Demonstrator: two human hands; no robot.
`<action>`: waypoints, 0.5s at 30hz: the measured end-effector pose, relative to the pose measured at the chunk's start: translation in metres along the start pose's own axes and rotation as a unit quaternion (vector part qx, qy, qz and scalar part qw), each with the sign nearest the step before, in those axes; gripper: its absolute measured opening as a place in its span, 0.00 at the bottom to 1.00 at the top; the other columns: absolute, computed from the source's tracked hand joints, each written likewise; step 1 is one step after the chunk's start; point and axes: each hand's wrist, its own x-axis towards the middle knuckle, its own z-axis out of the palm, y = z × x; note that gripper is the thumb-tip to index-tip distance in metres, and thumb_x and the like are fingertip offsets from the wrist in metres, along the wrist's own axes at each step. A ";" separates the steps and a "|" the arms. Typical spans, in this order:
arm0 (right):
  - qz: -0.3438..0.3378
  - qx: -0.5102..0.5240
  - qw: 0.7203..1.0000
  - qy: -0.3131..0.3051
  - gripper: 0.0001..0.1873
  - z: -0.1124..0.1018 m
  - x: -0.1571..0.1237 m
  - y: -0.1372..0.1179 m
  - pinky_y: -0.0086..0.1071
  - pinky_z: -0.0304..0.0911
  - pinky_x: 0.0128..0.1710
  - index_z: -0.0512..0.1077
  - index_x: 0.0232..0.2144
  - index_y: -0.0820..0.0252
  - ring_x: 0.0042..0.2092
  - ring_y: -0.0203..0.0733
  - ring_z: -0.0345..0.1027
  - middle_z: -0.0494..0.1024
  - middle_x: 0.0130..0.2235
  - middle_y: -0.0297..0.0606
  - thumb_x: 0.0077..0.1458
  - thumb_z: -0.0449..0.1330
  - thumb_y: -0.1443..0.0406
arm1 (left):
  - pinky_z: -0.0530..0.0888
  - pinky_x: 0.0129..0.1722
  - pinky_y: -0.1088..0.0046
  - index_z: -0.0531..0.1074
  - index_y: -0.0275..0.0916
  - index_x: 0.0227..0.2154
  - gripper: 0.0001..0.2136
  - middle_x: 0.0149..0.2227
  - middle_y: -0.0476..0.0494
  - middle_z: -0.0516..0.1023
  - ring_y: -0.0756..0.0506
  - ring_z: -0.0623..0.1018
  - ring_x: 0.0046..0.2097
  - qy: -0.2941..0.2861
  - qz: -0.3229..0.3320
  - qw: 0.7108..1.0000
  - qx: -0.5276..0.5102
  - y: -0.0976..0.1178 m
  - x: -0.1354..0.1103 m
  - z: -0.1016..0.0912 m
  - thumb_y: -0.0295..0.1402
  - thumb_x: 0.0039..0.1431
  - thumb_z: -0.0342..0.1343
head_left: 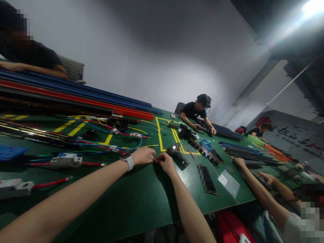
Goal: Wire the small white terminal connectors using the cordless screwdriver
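Observation:
My left hand [144, 156], with a watch [128, 161] on its wrist, is closed, its fingers pinched around a small pale piece [151, 156] too small to make out. Close against it on the right, my right hand [165, 163] pinches a short red wire [156, 158] that meets the pale piece. Both hands are low over the green table. Left of them lie white circuit breakers, one [66, 160] with red leads ending in metal lugs, another [15, 187] nearer me. A black cordless drill [178, 156] rests just beyond my right hand.
Long orange [134, 111] and blue rails run along the far left. Bundled wires and black-and-gold strips lie before them. A blue bin [206, 145], a plastic bag [229, 182] and a red screwdriver [191, 154] are to the right. Several co-workers sit around the table [121, 202].

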 end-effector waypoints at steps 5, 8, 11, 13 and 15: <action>-0.007 -0.037 0.999 -0.032 0.08 -0.014 -0.003 -0.014 0.33 0.66 0.41 0.77 0.36 0.56 0.40 0.43 0.73 0.80 0.37 0.36 0.52 0.64 0.62 | 0.70 0.40 0.72 0.80 0.47 0.40 0.12 0.41 0.45 0.82 0.42 0.79 0.45 0.026 -0.025 0.999 0.020 0.004 0.000 0.004 0.43 0.56 0.58; -0.011 -0.070 0.996 -0.050 0.17 -0.043 -0.001 -0.018 0.37 0.63 0.51 0.77 0.42 0.54 0.49 0.47 0.71 0.79 0.46 0.39 0.48 0.68 0.62 | 0.70 0.40 0.72 0.80 0.47 0.40 0.12 0.41 0.44 0.82 0.42 0.79 0.44 0.035 -0.024 0.999 0.025 0.004 -0.001 0.006 0.42 0.56 0.58; 0.030 -0.112 0.993 -0.023 0.32 -0.081 0.005 -0.009 0.42 0.54 0.61 0.71 0.55 0.53 0.61 0.52 0.61 0.70 0.59 0.43 0.46 0.70 0.59 | 0.70 0.39 0.71 0.79 0.46 0.40 0.12 0.40 0.43 0.82 0.42 0.79 0.43 0.035 -0.014 0.999 0.036 0.004 -0.002 0.007 0.41 0.56 0.58; 0.087 -0.142 0.986 -0.005 0.44 -0.100 0.010 0.003 0.48 0.50 0.62 0.66 0.59 0.57 0.64 0.60 0.55 0.64 0.63 0.51 0.39 0.73 0.58 | 0.70 0.38 0.71 0.79 0.45 0.41 0.12 0.39 0.43 0.82 0.42 0.79 0.42 0.033 -0.007 0.999 0.042 0.004 -0.003 0.007 0.41 0.56 0.58; 0.144 -0.158 0.977 -0.003 0.49 -0.109 0.016 0.016 0.49 0.54 0.60 0.65 0.59 0.61 0.62 0.64 0.58 0.66 0.61 0.56 0.34 0.76 0.60 | 0.69 0.37 0.72 0.79 0.45 0.41 0.13 0.39 0.43 0.82 0.42 0.79 0.41 0.027 0.001 0.999 0.046 0.004 -0.003 0.006 0.42 0.55 0.59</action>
